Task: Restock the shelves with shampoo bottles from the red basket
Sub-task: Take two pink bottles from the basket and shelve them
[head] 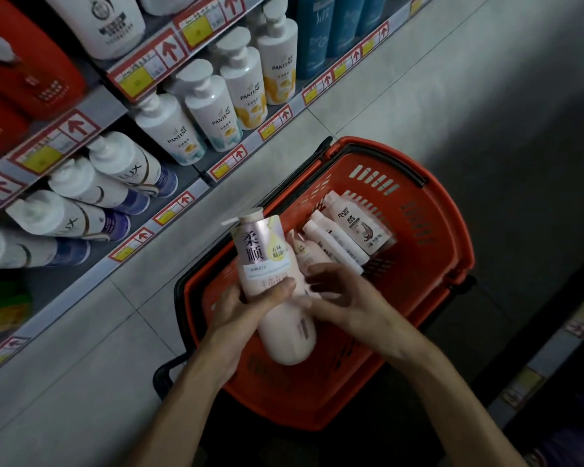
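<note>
A red basket (429,251) stands on the floor below me. My left hand (246,311) grips a pale pink pump bottle (267,261) and holds it above the basket's near side. My right hand (338,301) touches that bottle's right side with curled fingers, but I cannot see a clear grip. Inside the basket lie another pink bottle (309,256), a slim white bottle (334,244) and a white boxed bottle (361,227). The shelves (196,176) at the left carry white Pantene bottles (213,109) and white-and-purple Lux bottles (129,163).
Blue bottles (331,25) fill the shelf further back. Red packs (24,75) sit on an upper shelf at far left. Price tags with red arrows line the shelf edges. Grey floor tiles (418,85) run along the aisle. A dark shelf unit (553,348) stands at the right.
</note>
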Action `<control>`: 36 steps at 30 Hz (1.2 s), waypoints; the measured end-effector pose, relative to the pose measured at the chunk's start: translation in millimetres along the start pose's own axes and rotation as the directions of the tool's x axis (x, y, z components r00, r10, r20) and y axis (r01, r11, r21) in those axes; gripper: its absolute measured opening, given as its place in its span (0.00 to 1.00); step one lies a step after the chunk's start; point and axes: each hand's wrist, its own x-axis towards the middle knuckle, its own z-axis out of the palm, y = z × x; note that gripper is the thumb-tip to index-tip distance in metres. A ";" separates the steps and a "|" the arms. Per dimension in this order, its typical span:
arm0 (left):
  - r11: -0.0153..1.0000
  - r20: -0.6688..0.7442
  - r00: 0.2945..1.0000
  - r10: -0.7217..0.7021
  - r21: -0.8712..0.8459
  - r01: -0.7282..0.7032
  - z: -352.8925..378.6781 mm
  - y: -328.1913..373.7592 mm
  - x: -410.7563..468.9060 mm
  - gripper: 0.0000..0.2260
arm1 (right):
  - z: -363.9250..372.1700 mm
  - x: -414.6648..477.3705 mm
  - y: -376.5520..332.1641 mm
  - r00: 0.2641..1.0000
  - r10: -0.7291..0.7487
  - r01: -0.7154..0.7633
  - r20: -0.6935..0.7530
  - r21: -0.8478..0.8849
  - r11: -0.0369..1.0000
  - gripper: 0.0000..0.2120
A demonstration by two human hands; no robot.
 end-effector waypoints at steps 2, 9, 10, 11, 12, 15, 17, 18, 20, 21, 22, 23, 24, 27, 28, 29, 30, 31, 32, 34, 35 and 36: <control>1.000 -0.024 1.000 0.007 0.020 -0.006 -7.3 1.9 -2.0 0.20 | -15.2 9.2 6.5 0.988 0.023 -0.025 -0.151 -0.005 1.000 0.20; 0.999 -0.071 0.997 -0.043 0.015 0.045 -31.5 -9.5 -6.8 0.25 | -17.1 79.3 75.0 0.935 -0.031 -0.177 -0.354 -0.540 0.823 0.24; 0.998 -0.082 0.995 -0.056 0.013 0.057 -32.4 -11.9 -7.0 0.27 | -12.1 88.5 78.6 0.939 -0.062 -0.172 -0.337 -0.621 0.765 0.25; 0.998 -0.087 0.994 -0.065 0.007 0.066 -33.2 -14.8 -7.0 0.30 | -6.0 97.9 80.4 0.945 -0.096 -0.159 -0.312 -0.698 0.699 0.26; 0.997 -0.095 0.993 -0.074 -0.003 0.074 -33.9 -17.7 -7.1 0.31 | 0.2 107.3 81.0 0.951 -0.134 -0.138 -0.280 -0.766 0.628 0.27; 0.996 -0.100 0.992 -0.082 -0.036 0.079 -31.7 -23.0 -8.4 0.25 | 13.6 133.4 77.9 0.955 -0.221 -0.071 -0.196 -0.877 0.475 0.29; 0.996 -0.094 0.992 -0.079 -0.039 0.075 -30.0 -25.8 -7.0 0.24 | 18.3 147.3 74.9 0.964 -0.200 -0.077 -0.174 -0.905 0.418 0.30; 0.997 -0.100 0.992 -0.077 -0.040 0.073 -29.0 -26.5 -5.7 0.26 | 19.1 153.7 75.3 0.972 -0.172 -0.085 -0.161 -0.920 0.382 0.30; 0.996 -0.111 0.991 -0.076 -0.056 0.071 -26.6 -27.2 -2.9 0.25 | 15.2 163.3 80.1 0.984 -0.128 -0.082 -0.122 -0.957 0.280 0.30; 0.996 -0.112 0.991 -0.074 -0.066 0.067 -26.4 -27.6 -0.7 0.22 | 13.8 168.7 85.1 0.987 -0.128 -0.064 -0.094 -0.974 0.219 0.31; 0.995 -0.111 0.991 -0.072 -0.074 0.064 -25.4 -27.4 0.4 0.19 | 11.6 172.6 89.4 0.988 -0.141 -0.045 -0.069 -0.985 0.166 0.32; 0.995 -0.108 0.992 -0.066 -0.081 0.058 -24.6 -27.4 1.6 0.15 | 10.6 176.8 93.4 0.988 -0.143 -0.040 -0.059 -0.990 0.133 0.33; 0.995 -0.109 0.992 -0.064 -0.088 0.054 -24.0 -27.1 2.9 0.14 | 9.8 179.8 95.1 0.988 -0.143 -0.049 -0.066 -0.992 0.118 0.34; 0.993 -0.093 0.993 -0.078 -0.090 0.070 -24.4 -26.8 5.5 0.21 | 8.8 185.5 94.9 0.984 -0.138 -0.097 -0.109 -0.991 0.095 0.33; 0.994 -0.092 0.992 -0.083 -0.084 0.076 -25.1 -26.3 6.2 0.22 | 8.4 186.4 94.2 0.984 -0.134 -0.106 -0.117 -0.991 0.088 0.31; 0.994 -0.091 0.992 -0.086 -0.078 0.079 -25.3 -26.3 6.8 0.23 | 7.9 185.7 92.6 0.985 -0.119 -0.116 -0.128 -0.988 0.097 0.30; 0.994 -0.096 0.991 -0.091 -0.074 0.084 -25.0 -25.3 7.0 0.23 | 7.4 185.3 91.4 0.985 -0.100 -0.126 -0.138 -0.985 0.122 0.29; 0.994 -0.100 0.991 -0.092 -0.072 0.085 -24.4 -23.7 6.5 0.22 | 7.2 184.2 89.8 0.985 -0.085 -0.134 -0.148 -0.980 0.149 0.29; 0.993 -0.104 0.990 -0.097 -0.072 0.089 -23.6 -22.1 5.4 0.20 | 6.7 182.5 89.7 0.986 -0.067 -0.141 -0.156 -0.973 0.182 0.29; 0.993 -0.113 0.988 -0.104 -0.074 0.097 -22.3 -18.9 2.9 0.16 | 6.8 177.0 91.1 0.984 -0.042 -0.150 -0.170 -0.942 0.299 0.32; 0.993 -0.117 0.987 -0.106 -0.073 0.098 -21.7 -17.1 1.0 0.14 | 6.5 173.2 94.0 0.984 -0.034 -0.149 -0.176 -0.908 0.391 0.34; 0.993 -0.122 0.987 -0.106 -0.073 0.098 -21.0 -16.0 -0.1 0.13 | 5.7 168.7 96.2 0.984 -0.026 -0.141 -0.178 -0.856 0.496 0.37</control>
